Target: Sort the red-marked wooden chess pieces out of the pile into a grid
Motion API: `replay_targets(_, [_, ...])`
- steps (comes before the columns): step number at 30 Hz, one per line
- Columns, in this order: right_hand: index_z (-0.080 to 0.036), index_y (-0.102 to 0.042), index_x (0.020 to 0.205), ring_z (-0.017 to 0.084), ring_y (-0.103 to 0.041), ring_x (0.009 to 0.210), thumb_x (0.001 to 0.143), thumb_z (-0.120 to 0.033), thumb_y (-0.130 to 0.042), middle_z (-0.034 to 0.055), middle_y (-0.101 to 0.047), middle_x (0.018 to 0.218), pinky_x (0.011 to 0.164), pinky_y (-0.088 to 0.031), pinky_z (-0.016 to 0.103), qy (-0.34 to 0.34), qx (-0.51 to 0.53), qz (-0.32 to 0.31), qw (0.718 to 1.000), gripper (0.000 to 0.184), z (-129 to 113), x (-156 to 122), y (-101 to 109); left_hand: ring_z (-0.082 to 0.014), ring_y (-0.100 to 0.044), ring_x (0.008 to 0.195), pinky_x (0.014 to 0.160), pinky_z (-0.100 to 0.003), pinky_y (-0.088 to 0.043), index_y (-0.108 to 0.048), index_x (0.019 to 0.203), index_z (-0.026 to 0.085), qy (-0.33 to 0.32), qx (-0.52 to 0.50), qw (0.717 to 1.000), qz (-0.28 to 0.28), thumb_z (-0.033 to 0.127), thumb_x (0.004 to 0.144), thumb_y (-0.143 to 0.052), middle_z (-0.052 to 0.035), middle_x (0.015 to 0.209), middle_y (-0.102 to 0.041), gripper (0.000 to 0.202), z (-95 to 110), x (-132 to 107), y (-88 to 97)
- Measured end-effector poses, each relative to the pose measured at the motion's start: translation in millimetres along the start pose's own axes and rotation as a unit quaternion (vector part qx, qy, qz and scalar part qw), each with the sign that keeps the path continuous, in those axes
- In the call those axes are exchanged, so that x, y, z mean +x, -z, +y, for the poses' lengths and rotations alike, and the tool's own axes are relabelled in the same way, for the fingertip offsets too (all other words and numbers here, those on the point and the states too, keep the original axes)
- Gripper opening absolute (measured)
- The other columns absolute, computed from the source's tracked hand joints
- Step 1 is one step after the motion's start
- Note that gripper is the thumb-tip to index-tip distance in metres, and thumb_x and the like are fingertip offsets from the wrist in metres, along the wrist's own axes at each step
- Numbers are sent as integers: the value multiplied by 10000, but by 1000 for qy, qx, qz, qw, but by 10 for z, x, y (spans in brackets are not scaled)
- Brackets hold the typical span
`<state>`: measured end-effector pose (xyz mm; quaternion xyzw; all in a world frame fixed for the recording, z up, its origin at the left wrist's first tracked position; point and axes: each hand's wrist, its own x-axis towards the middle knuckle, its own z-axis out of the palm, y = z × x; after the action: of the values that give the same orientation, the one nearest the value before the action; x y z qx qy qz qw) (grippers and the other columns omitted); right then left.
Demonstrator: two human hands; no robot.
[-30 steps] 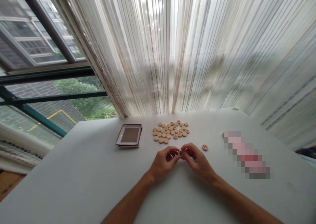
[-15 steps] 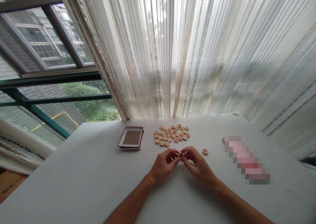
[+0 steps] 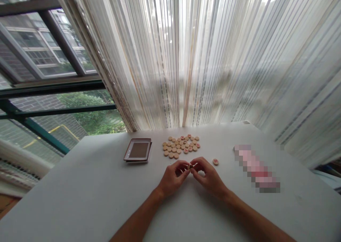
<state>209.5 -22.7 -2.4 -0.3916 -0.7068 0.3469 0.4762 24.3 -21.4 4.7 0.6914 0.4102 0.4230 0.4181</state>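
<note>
Between the fingertips of my left hand [image 3: 174,176] and my right hand [image 3: 207,176] is a round wooden Chinese chess piece [image 3: 190,167] with a dark character on its face. Both hands pinch it from opposite sides, low over the white table [image 3: 93,192]. Just beyond them lies a cluster of Chinese chess pieces [image 3: 174,150], most with plain faces up and a few showing red or dark characters. One separate piece with a red character [image 3: 215,161] rests to the right of my right hand.
A flat framed, brown-centred object [image 3: 139,150] lies left of the cluster. On the right is a blurred-out pink item [image 3: 255,169]. A striped curtain [image 3: 170,57] hangs behind the table, and an open window [image 3: 48,57] is at the left.
The whole view has shifted slightly, so things on the table appear a little further left. The held piece looks more tilted, its face seen less fully. Both hands keep their pinch.
</note>
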Motion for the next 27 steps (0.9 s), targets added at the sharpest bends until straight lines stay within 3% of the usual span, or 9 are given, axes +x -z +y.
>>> replay_targets(10, [-215, -586, 909, 179, -660, 736, 917, -362, -619, 26, -620, 863, 646, -546, 287, -25, -16, 11, 1000, 151, -9, 0, 1, -153, -633, 755, 672, -246, -483, -690, 1048, 178, -6, 18, 1000, -20, 377, 887, -643, -58, 909, -726, 260, 30, -14, 13])
replay_targets(20, [-213, -571, 978, 183, -643, 796, 950, -256, -542, 40, -613, 907, 731, -550, 320, -2, 2, -7, 1000, 59, -2, 11, -9, -149, -633, 767, 687, -240, -493, -658, 1062, 170, -3, -5, 1000, -15, 334, 891, -639, -68, 946, -723, 237, -3, -22, 3])
replay_targets(27, [-224, -573, 1038, 187, -649, 845, 905, -214, -586, 44, -591, 975, 773, -557, 329, 20, 25, -18, 999, 134, -17, -4, -12, -153, -630, 788, 716, -248, -504, -634, 1066, 156, -15, -27, 999, -8, 316, 894, -630, -75, 948, -697, 234, -48, -5, 20])
